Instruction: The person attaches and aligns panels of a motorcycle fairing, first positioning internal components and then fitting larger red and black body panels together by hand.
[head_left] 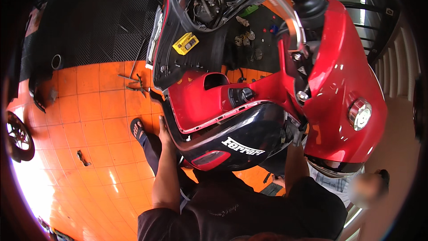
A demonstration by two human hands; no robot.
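A glossy black scooter body panel [243,138], with white lettering and a red lamp-shaped inset, lies across in front of me against the red inner leg shield [196,100]. My left hand [165,133] grips its left edge, thumb side along the rim and the other fingers partly hidden behind it. Around the panel's right end, close to the red front cowl [343,85], my right hand [295,136] is closed, its fingers partly in shadow. A narrow gap shows between the panel's upper edge and the red leg shield.
On the black footboard [178,69] sits a yellow box [185,43]. Beyond it, the open body exposes the engine area [209,2]. Loose metal parts [244,39] lie on a dark mat. A metal stand [133,82] and a small dark part [82,158] rest on the orange tiles.
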